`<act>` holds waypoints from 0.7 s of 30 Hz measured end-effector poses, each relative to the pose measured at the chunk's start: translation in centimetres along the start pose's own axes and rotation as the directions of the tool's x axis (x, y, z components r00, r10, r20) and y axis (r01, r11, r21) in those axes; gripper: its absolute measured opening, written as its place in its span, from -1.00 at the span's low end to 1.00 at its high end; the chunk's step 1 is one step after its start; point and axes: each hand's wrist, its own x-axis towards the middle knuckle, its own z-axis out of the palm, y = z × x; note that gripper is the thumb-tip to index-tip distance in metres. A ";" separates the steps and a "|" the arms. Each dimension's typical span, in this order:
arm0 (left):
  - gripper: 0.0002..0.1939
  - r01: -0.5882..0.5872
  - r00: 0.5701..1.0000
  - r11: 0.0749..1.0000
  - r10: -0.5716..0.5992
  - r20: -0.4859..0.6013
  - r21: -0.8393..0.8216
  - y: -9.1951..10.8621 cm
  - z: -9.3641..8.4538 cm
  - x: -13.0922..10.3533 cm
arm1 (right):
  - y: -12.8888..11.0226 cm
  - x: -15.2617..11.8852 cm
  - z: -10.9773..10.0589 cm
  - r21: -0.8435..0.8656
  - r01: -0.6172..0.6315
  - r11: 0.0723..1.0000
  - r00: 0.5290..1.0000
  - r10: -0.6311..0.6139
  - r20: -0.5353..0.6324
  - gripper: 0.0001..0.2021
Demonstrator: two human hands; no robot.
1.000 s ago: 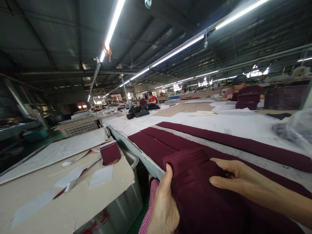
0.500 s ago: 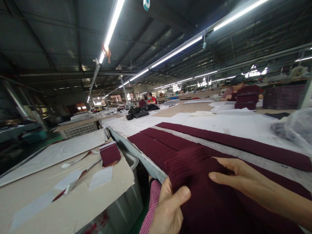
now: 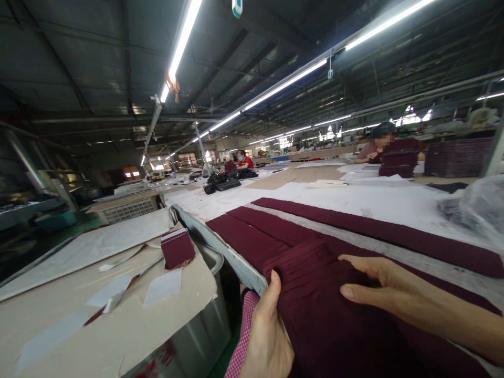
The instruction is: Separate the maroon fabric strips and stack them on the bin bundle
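Note:
A stack of maroon fabric pieces (image 3: 315, 294), its far end showing several layered edges, is tilted up at the near side of the table. At its left edge is my left hand (image 3: 268, 331), thumb up along the side and the other fingers hidden beneath the cloth. On the right, my right hand (image 3: 386, 286) grips the stack, thumb on the upper face and forefinger by the far right edge; its other fingers are mostly hidden. Under and beyond the stack, flat maroon fabric strips (image 3: 268, 223) lie side by side on the table.
Another long maroon strip (image 3: 354, 223) lies farther back on the white-covered table (image 3: 299, 191). To the left, a beige board (image 3: 129, 310) bears paper scraps and a small maroon bundle (image 3: 177, 249). Clear plastic (image 3: 486, 205) sits at right. A co-worker (image 3: 378, 144) is beside maroon stacks.
My left thumb has lifted off the cloth's face and now stands at its left edge. The stack's end has shifted slightly left, and the right hand stays nearly in place.

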 end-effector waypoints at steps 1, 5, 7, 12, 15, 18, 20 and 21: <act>-0.32 0.004 1.000 1.000 -0.005 0.013 0.015 0.1 0.0 0.0 | -0.1 0.0 0.0 -0.012 -0.014 1.000 1.000 0.014 -0.004 -0.71; -0.25 0.001 1.000 0.999 -0.002 0.015 0.032 0.3 0.3 -0.2 | -0.3 0.0 0.0 -0.081 -0.010 0.997 0.998 0.005 -0.055 -0.65; -0.23 -0.006 1.000 1.000 0.006 0.002 0.014 0.3 0.5 -0.2 | -0.4 -0.1 0.0 -0.121 0.022 0.992 0.997 -0.031 -0.077 -0.71; -0.42 -0.070 0.997 0.997 0.068 0.040 0.032 -0.1 0.3 -0.3 | -0.2 0.2 0.1 -0.153 0.017 0.988 0.994 -0.034 -0.107 -0.73; -0.57 -0.245 0.969 0.966 0.245 0.012 0.087 -1.1 0.2 -0.5 | 0.0 0.3 0.1 -0.188 0.009 0.982 0.990 -0.035 -0.139 -0.71; -0.56 -0.291 0.951 0.947 0.302 -0.070 0.135 -2.1 0.2 -0.2 | 0.2 0.2 0.3 -0.251 -0.003 0.968 0.974 -0.054 -0.219 -0.70; -0.62 -0.292 0.939 0.945 0.312 -0.146 0.146 -2.3 0.2 0.0 | 0.3 0.2 0.6 -0.298 0.002 0.955 0.958 -0.087 -0.272 -0.72; -0.64 -0.288 0.933 0.946 0.312 -0.179 0.149 -2.3 0.2 0.1 | 0.3 0.2 0.8 -0.309 0.010 0.951 0.951 -0.105 -0.290 -0.73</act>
